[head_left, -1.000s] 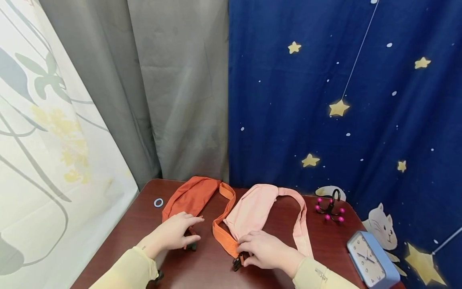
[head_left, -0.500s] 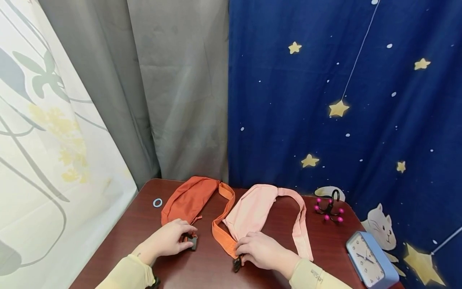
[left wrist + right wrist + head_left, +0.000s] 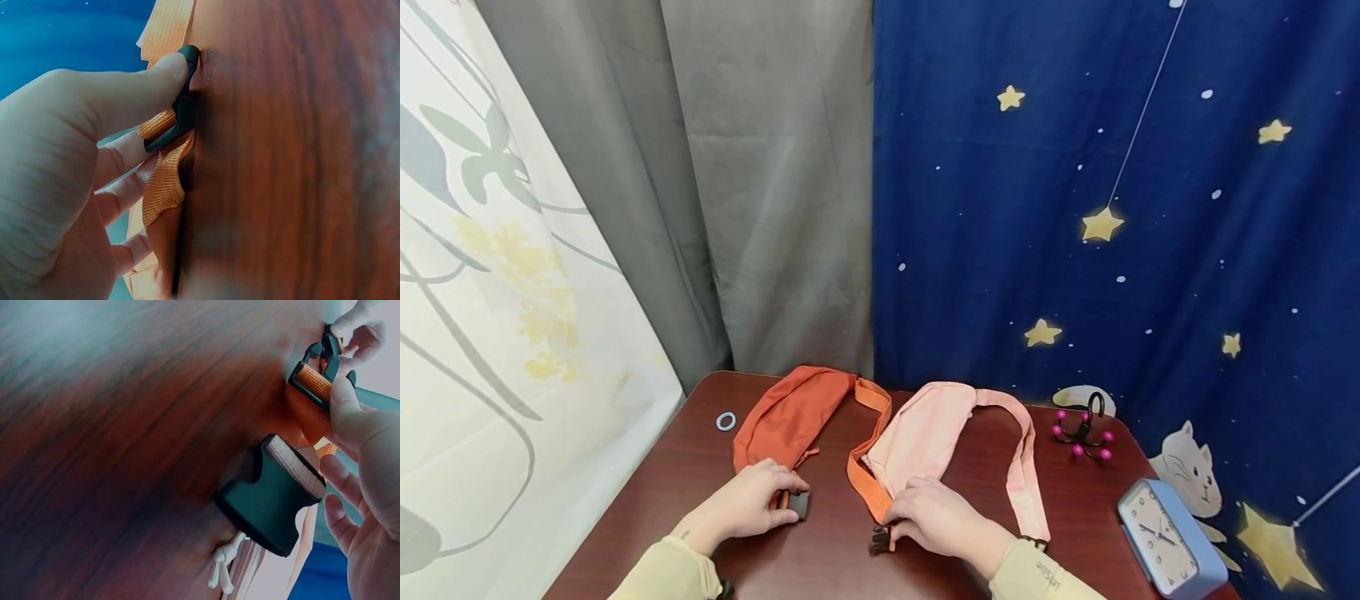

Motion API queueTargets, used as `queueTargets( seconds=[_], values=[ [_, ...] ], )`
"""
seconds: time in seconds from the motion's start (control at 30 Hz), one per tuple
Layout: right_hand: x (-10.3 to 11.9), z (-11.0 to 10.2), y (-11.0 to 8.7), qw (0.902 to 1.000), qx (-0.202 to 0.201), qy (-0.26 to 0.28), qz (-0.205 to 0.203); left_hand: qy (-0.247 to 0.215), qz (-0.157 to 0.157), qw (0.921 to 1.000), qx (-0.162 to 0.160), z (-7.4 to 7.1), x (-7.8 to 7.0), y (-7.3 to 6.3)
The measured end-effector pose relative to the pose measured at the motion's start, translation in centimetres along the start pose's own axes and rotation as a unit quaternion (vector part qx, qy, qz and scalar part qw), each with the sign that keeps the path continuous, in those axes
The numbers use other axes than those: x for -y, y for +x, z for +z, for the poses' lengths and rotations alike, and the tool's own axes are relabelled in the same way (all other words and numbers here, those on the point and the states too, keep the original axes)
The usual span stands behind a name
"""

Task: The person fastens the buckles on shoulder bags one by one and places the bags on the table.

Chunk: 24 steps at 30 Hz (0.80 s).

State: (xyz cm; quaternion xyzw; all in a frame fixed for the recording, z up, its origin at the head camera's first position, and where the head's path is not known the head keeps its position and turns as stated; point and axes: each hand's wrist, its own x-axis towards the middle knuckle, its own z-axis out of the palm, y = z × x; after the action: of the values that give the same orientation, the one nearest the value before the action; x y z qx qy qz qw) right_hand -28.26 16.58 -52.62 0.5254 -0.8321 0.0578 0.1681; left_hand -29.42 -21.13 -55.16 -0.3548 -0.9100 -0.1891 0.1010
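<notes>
An orange waist bag [image 3: 790,421] lies at the table's left, its strap [image 3: 868,487] curving to the right. My left hand [image 3: 747,502] pinches the bag's black buckle socket [image 3: 798,505] between thumb and fingers; the left wrist view shows the thumb on this buckle half [image 3: 183,112]. At the strap's other end, my right hand [image 3: 936,518] pinches the pronged buckle half [image 3: 880,540], its prongs [image 3: 330,359] pointing toward the left hand. The two halves are apart. Beside the right hand lies a pink waist bag [image 3: 921,433]; its own buckle socket [image 3: 269,494] is below the right fingers.
A light-blue ring [image 3: 726,422] lies at the left. To the right are a black hook rack with pink tips [image 3: 1084,433] and a blue alarm clock [image 3: 1172,537]. Curtains [image 3: 790,208] hang behind the dark red table [image 3: 647,508].
My left thumb and fingers have come together on the orange bag's buckle socket. The right hand has drawn the pronged half slightly left, and the strap has bent with it.
</notes>
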Motion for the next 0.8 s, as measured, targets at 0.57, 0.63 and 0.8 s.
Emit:
queueTargets(
  seconds=[0.57, 0.63, 0.8],
  values=[
    [2.6, 1.7, 3.6, 0.9808, -0.005, 0.12, 0.154, -0.135, -0.046, 0.9897, -0.006, 0.2, 0.7, -1.0],
    [3.1, 1.9, 4.2, 0.9782, -0.002, 0.125, 0.165, -0.139, -0.051, 0.989, -0.008, 0.3, 0.8, -1.2],
    [4.5, 2.5, 5.3, 0.9701, 0.001, 0.147, 0.193, -0.142, -0.054, 0.9882, -0.02, 0.7, 0.9, -1.4]
  ],
)
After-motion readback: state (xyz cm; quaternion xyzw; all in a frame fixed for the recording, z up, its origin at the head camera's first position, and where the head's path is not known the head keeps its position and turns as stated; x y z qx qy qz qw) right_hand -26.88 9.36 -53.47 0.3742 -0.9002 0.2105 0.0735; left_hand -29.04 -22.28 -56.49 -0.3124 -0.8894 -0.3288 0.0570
